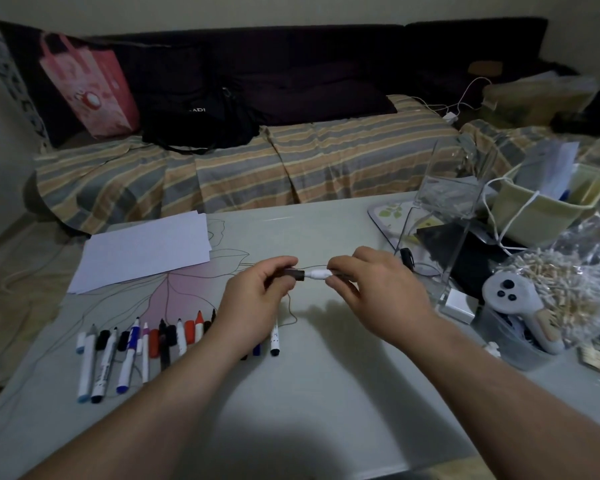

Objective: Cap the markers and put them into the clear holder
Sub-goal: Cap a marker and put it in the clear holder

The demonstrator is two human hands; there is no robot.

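Behind the bench (326,375) runs a long sofa (257,161) under a striped cover, with a pink bag (90,88) and a black bag (194,123) on it. On the bench itself lie a sheet of paper (142,247) at the far left, a row of markers (146,348) and loose caps near the left forearm, and the clear holder (440,216) standing at the right among clutter. I count roughly a dozen pens in the row, though the arm hides some, and one holder, which looks empty of markers.

Both hands are up over the middle of the bench. The left hand (260,289) has its grip closed round a dark cap (293,274); the right hand (368,282) pinches a white marker (317,274), tip pointing into the cap, the two touching or nearly so.

Pushed off-line, I reckon the tip could smear a fingertip or the cap could seat crooked and pop off later. The holder looks light and crowded, so a careless drop might tip it
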